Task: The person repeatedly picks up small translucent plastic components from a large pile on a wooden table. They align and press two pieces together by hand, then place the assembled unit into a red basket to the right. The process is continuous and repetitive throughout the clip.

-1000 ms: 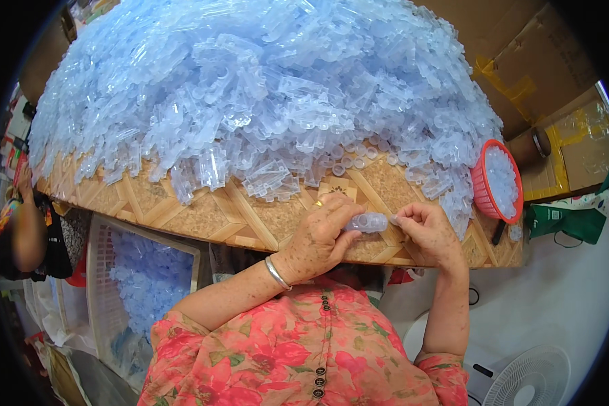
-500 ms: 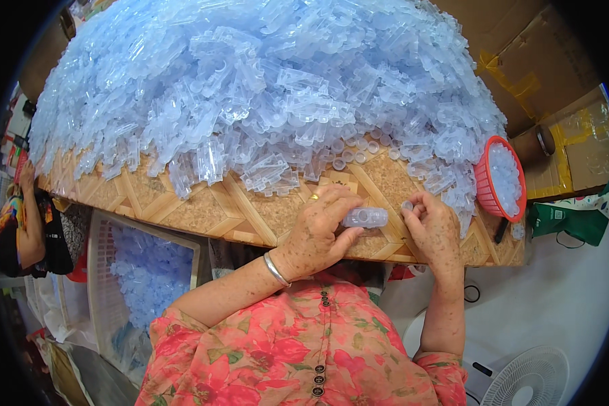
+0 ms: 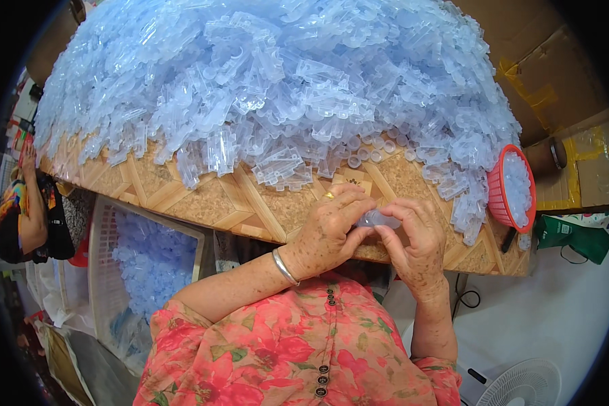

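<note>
left fingers (image 3: 353, 211): round clear plastic piece (image 3: 373, 218) | right fingers (image 3: 402, 215): against it, hold unclear | pale-blue heap (image 3: 284, 81) beyond

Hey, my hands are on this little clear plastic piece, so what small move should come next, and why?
Probably a gentle press with the right hand while the left hand steadies the clear plastic piece: both hands close in on it, thumb tips near each other, though fingers hide much of it.

Heaped plastic parts (image 3: 277, 81), a loaded crate (image 3: 101, 271) and cardboard boxes (image 3: 555, 81) suggest a workshop.
</note>
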`<state>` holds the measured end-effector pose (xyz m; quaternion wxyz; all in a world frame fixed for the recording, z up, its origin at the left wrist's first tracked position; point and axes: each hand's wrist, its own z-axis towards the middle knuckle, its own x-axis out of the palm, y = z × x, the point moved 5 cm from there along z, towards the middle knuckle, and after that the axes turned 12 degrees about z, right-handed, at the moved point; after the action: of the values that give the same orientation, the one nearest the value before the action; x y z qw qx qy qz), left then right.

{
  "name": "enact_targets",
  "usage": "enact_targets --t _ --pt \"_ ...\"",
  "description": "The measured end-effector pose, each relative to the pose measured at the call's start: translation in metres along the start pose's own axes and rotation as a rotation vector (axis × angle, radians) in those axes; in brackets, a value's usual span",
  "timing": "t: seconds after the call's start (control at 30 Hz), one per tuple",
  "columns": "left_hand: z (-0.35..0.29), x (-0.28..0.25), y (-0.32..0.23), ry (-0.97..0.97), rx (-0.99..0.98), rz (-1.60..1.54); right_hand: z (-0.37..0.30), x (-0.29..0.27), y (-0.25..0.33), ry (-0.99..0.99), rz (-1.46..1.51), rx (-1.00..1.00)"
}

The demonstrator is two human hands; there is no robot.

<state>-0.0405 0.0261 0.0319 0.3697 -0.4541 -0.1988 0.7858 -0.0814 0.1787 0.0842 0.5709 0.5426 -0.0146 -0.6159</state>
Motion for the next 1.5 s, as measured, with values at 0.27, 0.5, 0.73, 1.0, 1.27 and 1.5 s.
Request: enact_targets --t 0.27,0.5,0.73,1.0,1.27,1.5 --pt "-0.003 0.003 0.004 0.033 -0.05 -0.037 0.012 0.001 0.007 0.138 -0.05 0.007" --pt "0.001 -0.002 -0.002 0.006 -0.011 0.036 0.004 0.0 -0.002 0.053 0.069 0.075" --pt "-0.007 -0.024 -0.003 0.012 -0.053 0.089 0.001 0.0 -0.004 0.05 0.125 0.151" --pt "-0.002 -0.012 0.006 0.29 -0.353 -0.226 -0.023 -0.012 -0.028 -0.125 0.272 0.446" --pt "0.011 -0.003 0.0 0.607 -0.694 -0.507 -0.023 0.001 -0.05 0.209 0.464 0.802" --pt "0.012 0.009 0.011 0.57 -0.632 -0.54 -0.02 0.016 -0.053 0.362 0.887 1.117"
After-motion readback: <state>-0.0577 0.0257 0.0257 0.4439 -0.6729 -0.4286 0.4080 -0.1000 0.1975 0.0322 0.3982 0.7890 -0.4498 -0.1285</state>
